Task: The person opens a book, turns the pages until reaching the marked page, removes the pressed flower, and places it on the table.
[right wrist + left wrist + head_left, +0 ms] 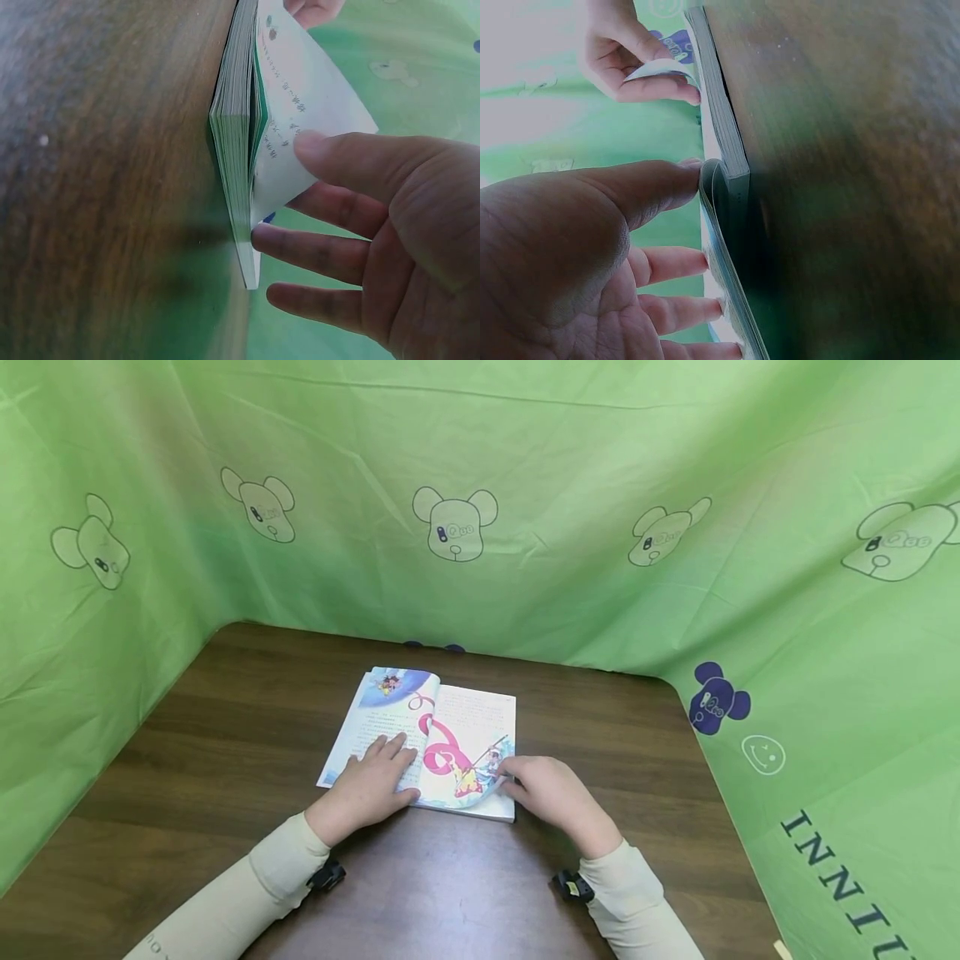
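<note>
An illustrated book (pixel 472 706) lies open on the wooden table, its right-hand side the thicker stack. My left hand (pixel 367 789) rests flat on the left page with fingers spread, the thumb near the spine at the lower edge. With thumb and fingers, my right hand (pixel 551 789) pinches the lower right corner of a page (pixel 300 112), which bends up off the stack. Printed text shows on the underside of that raised page in the right wrist view. Pink ribbon artwork and small drawn figures cover its upper face in the head view.
The dark wooden table (pixel 247 718) extends around the book. Green curtains (pixel 450 585) printed with bear outlines hang behind it and at both sides. Small black devices (pixel 327 876) are strapped at the wrists, below the light sleeves.
</note>
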A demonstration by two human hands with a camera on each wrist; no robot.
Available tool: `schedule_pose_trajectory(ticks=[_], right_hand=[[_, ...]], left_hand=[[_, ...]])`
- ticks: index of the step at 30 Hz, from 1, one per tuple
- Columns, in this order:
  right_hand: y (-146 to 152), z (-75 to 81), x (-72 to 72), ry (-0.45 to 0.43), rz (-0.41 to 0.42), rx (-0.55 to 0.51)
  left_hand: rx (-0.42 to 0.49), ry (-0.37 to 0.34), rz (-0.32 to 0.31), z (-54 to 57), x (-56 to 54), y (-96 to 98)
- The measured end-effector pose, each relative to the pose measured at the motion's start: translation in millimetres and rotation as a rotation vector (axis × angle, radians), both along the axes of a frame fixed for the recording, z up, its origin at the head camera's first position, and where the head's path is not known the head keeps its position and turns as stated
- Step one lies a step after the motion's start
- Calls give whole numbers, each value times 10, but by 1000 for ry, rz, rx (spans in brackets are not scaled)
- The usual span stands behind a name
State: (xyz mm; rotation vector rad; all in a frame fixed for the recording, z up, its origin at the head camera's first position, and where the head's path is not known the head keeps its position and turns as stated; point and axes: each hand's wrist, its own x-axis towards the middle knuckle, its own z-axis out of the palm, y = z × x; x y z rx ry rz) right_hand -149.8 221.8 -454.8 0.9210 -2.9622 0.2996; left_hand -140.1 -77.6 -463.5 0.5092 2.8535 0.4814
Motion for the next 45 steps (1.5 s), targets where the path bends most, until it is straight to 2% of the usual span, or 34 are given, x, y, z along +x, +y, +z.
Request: schedule_pose_trajectory(ticks=[6, 15, 26, 32, 39, 45], right_hand=[[-3, 30, -10, 38, -13, -17], [-29, 118, -12, 201, -23, -108], [-77, 175, 10, 307, -4, -141], [-74, 176, 10, 329, 3, -183], [-60, 151, -3, 313, -60, -220], [-54, 128, -20, 296, -73, -225]], left_hand=[[4, 0, -3, 7, -6, 0], [4, 26, -5, -1, -10, 18], [7, 103, 48, -49, 33, 86], [12, 125, 59, -47, 42, 103], [10, 155, 53, -55, 51, 95], [20, 192, 61, -59, 37, 99]])
